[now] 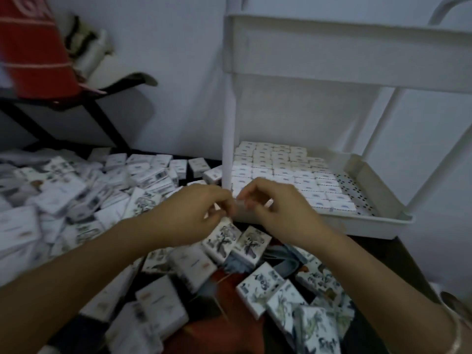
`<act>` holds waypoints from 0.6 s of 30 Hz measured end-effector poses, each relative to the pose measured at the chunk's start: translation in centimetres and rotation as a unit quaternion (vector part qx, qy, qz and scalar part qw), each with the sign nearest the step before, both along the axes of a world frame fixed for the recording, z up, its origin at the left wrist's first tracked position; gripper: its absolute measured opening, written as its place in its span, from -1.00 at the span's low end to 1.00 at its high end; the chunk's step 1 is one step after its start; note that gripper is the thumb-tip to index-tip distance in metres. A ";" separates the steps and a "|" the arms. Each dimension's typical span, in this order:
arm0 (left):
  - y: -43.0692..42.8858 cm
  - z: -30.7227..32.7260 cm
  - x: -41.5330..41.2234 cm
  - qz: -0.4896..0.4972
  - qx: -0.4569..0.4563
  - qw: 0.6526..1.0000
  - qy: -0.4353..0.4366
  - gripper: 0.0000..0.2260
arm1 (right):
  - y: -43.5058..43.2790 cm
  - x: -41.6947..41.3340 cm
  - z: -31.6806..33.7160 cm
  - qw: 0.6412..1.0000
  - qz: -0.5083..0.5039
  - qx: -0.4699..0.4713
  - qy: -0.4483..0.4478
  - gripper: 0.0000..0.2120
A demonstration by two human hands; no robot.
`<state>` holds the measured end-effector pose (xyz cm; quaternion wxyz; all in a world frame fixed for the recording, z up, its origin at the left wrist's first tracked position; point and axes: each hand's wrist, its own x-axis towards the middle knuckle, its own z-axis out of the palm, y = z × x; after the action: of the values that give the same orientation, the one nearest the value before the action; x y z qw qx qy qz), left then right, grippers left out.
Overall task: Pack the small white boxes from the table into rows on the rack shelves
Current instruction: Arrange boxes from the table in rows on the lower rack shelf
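My left hand (196, 213) and my right hand (275, 205) meet in front of the rack's front left post (228, 139). Their fingertips pinch a small blurred white box (241, 204) between them, just above the shelf rim. The white rack's lower shelf (378, 218) carries several rows of small white boxes (281, 172) standing on edge; its right strip of perforated floor is bare. Many loose white boxes (102, 190) with ink drawings lie heaped on the table, left of and below my hands.
The rack's upper shelf (344, 54) overhangs the lower one. A black frame (102, 118) with a red cloth (33, 42) stands at the back left against the white wall. Printed boxes (263, 284) crowd the near table under my forearms.
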<state>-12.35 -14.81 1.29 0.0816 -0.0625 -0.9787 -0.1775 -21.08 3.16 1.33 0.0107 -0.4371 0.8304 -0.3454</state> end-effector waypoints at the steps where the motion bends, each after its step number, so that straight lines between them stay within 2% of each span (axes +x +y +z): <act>1: -0.8 -0.2 1.2 0.016 0.000 1.000 -0.002 -0.81 | -0.7 1.2 -0.2 0.999 0.034 0.025 0.001 -0.77; 3: -2.3 -0.5 3.6 0.042 0.000 0.999 -0.008 -0.77 | -2.1 3.4 -0.6 0.992 0.094 0.081 0.033 -0.71; 6: -3.8 -1.3 6.6 0.074 -0.003 0.997 -0.017 -0.82 | -4.0 5.4 -1.6 0.960 0.156 0.189 0.134 -0.52; 8: -4.3 -2.0 8.3 0.085 -0.010 0.996 -0.026 -0.78 | -4.8 5.9 -2.0 0.945 0.167 0.246 0.137 -0.37; 11: -4.3 -2.7 10.5 0.090 -0.028 0.995 -0.024 -0.74 | -5.3 6.0 -2.0 0.941 0.166 0.273 0.113 -0.24; 13: -4.2 -2.9 11.3 0.094 -0.064 0.993 -0.041 -0.76 | -5.4 6.1 -1.8 0.937 0.166 0.272 0.146 -0.25; 16: -3.8 -3.1 11.4 0.096 -0.085 0.989 -0.080 -0.69 | -5.1 6.3 -1.8 0.927 0.147 0.262 0.225 -0.36; 18: -3.6 -2.8 10.7 0.090 -0.092 0.988 -0.084 -0.68 | -4.7 6.6 -2.0 0.934 0.127 0.242 0.231 -0.42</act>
<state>-1.63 -18.39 -1.50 0.0084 0.0334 -0.9959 -0.0830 -14.49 -1.58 -0.67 -0.0322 -0.5906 0.8061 -0.0190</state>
